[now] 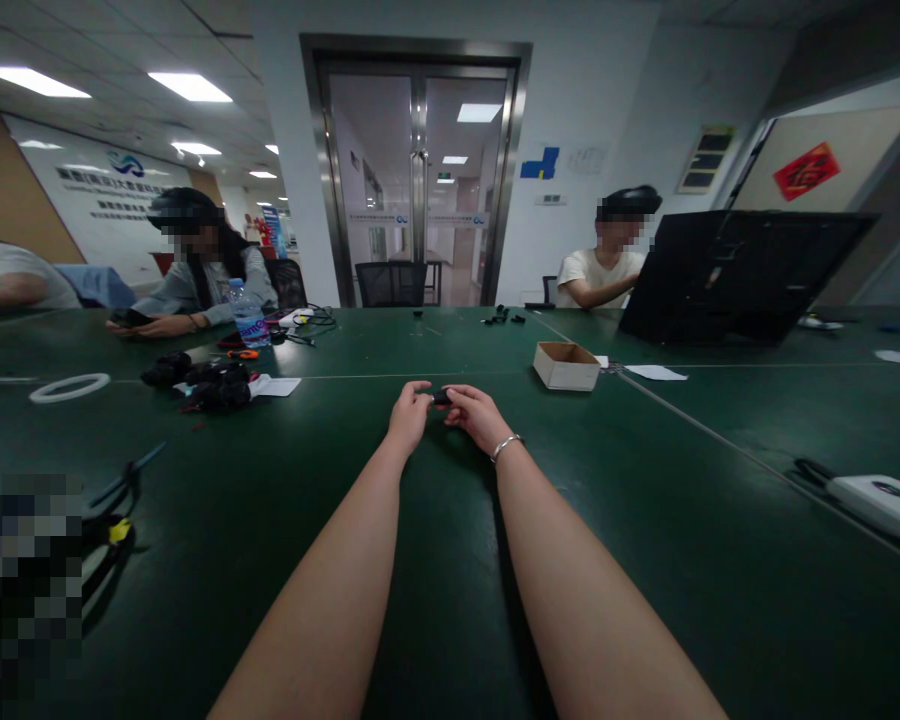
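Both my arms reach forward over the green table (450, 560). A small black piece (440, 397) with a pale tip at its left end is held just above the surface, between my two hands. My right hand (478, 415) pinches its dark body with thumb and fingers; a silver bangle circles that wrist. At the pale end, the thumb and forefinger of my left hand (408, 415) close in and touch it. The piece is too small to name for certain. Farther off lie several similar small black pieces (501, 315).
An open cardboard box (568, 368) stands right of my hands. Leftward are black bundled items (221, 385), a water bottle (249, 318) and a white ring (70, 388). A large black monitor (742, 270) and a white power strip (881, 505) are on the right. Co-workers sit across the table.
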